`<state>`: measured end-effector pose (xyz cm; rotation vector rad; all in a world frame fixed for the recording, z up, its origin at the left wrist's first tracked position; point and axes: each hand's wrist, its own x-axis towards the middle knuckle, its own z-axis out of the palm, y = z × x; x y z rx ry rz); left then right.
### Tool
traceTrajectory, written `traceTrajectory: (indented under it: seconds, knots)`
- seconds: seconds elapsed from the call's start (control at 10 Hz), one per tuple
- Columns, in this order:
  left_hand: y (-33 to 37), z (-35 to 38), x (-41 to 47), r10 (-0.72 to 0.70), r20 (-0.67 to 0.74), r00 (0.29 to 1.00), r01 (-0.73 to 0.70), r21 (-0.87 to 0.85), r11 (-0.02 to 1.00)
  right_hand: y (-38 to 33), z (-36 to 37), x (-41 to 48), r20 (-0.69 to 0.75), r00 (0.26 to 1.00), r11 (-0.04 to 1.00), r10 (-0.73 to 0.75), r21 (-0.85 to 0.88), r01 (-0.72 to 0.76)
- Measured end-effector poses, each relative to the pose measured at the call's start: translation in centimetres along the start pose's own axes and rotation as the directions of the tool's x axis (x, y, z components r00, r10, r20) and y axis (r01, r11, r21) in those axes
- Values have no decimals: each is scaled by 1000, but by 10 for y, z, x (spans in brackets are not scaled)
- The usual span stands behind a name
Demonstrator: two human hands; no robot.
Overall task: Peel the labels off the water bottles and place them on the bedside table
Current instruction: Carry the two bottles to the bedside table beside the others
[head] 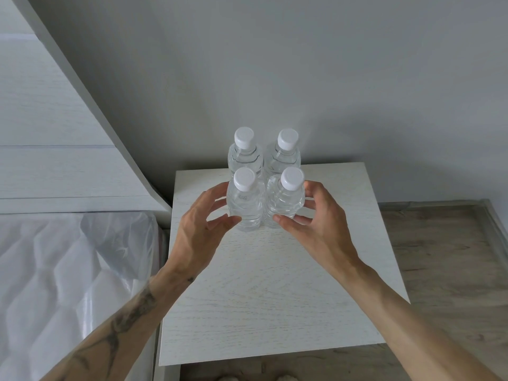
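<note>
Several clear, label-free water bottles with white caps stand in a tight cluster at the back of the white bedside table. My left hand curves around the front-left bottle, with fingers spread and fingertips at its side and base. My right hand holds the front-right bottle, thumb on its lower front and fingers behind its right side. That bottle leans slightly. The back-left bottle and the back-right bottle stand untouched behind them.
A grey wall rises right behind the table. To the left are a bed with a plastic-wrapped mattress and a pale headboard. Wood-look floor lies to the right.
</note>
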<state>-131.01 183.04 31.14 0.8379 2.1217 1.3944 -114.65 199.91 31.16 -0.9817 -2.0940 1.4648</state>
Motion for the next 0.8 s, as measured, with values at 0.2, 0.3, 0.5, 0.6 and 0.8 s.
traceTrajectory:
  seconds: [0.2,0.3,0.5,0.6,0.8]
  knots:
    - [8,-3,-7,129,-9,992,-126,177,976,-3,0,1,-6,1000,997,22,-73,-22]
    - [13,-4,-9,170,4,985,-165,263,951,-9,0,0,-5,999,993,35,-113,-36]
    - [26,-10,-12,103,63,993,-119,366,923,-32,-6,-1,47,998,939,43,-342,-24]
    - [46,-19,-17,43,102,994,-80,387,919,-51,-15,-4,104,992,916,65,-401,-17]
    - [120,-56,-28,7,139,990,-66,426,902,-123,-49,-12,132,989,886,71,-463,-2]
